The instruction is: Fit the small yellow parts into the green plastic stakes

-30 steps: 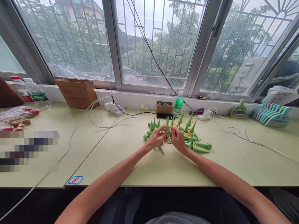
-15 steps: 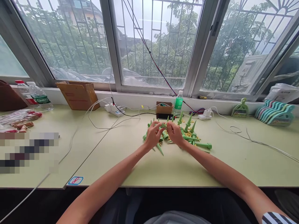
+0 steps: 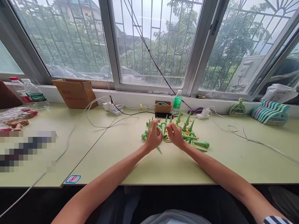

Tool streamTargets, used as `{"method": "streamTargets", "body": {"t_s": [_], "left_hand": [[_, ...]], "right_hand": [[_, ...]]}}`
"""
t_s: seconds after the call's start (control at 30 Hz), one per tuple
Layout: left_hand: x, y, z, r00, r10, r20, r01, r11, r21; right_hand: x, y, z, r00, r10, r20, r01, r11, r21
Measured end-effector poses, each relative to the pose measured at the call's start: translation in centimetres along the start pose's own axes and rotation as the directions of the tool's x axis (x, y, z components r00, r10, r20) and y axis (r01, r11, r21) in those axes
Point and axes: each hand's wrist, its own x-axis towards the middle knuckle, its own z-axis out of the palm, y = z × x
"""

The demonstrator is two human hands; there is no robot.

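Note:
In the head view, both my hands are close together over a heap of green plastic spikes. A green spike (image 3: 163, 126) stands between them, its tip pointing down. My left hand (image 3: 153, 136) is curled at its side, thumb and fingers closed against it. Just to the right, my right hand (image 3: 175, 135) is closed with thumb and forefinger pinched near the same spike; what lies in that pinch is too small to make out. Around the hands, more green spikes (image 3: 186, 122) stand upright or lie flat, with small yellow pieces (image 3: 184, 132) scattered among them.
Behind the heap are a small cardboard box (image 3: 163, 108), a black phone-like object (image 3: 163, 115) and a green-labelled bottle (image 3: 177, 102). Cables run from power strips (image 3: 113, 109). Teal dustpan-like items (image 3: 271, 112) stand at right, a larger carton (image 3: 76, 95) at left.
My hands have drawn slightly apart. The green spike between them now shows more fully with its tip down, and my left fingers have lifted. The whole view has shifted slightly.

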Motion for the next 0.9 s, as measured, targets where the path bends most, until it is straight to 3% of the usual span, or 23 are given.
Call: {"method": "streamTargets", "body": {"t_s": [0.1, 0.2, 0.33, 0.4, 0.53, 0.9], "left_hand": [[0.3, 0.6, 0.1, 0.985, -0.173, -0.022, 0.169, 0.975, -0.142], [0.6, 0.9, -0.1, 0.936, -0.348, 0.058, 0.348, 0.883, -0.314], [0.9, 1.1, -0.4, 0.866, -0.456, 0.206, 0.499, 0.748, -0.438], [0.8, 1.2, -0.5, 0.841, -0.461, 0.282, 0.540, 0.709, -0.454], [0.6, 1.2, -0.6, 0.835, -0.422, 0.353, 0.548, 0.692, -0.469], [0.5, 0.7, -0.7, 0.731, -0.392, 0.559, 0.662, 0.608, -0.439]], "right_hand": [[0.0, 0.2, 0.0, 0.999, -0.047, -0.027, 0.046, 0.998, -0.036], [-0.1, 0.3, -0.3, 0.995, -0.097, -0.034, 0.095, 0.993, -0.073], [-0.3, 0.4, -0.8, 0.985, -0.173, -0.008, 0.171, 0.980, -0.104], [-0.3, 0.5, -0.9, 0.974, -0.224, 0.036, 0.226, 0.967, -0.120], [-0.2, 0.5, -0.9, 0.962, -0.264, 0.070, 0.271, 0.954, -0.130], [-0.3, 0.9, -1.8, 0.984, -0.149, 0.094, 0.154, 0.987, -0.047]]}}
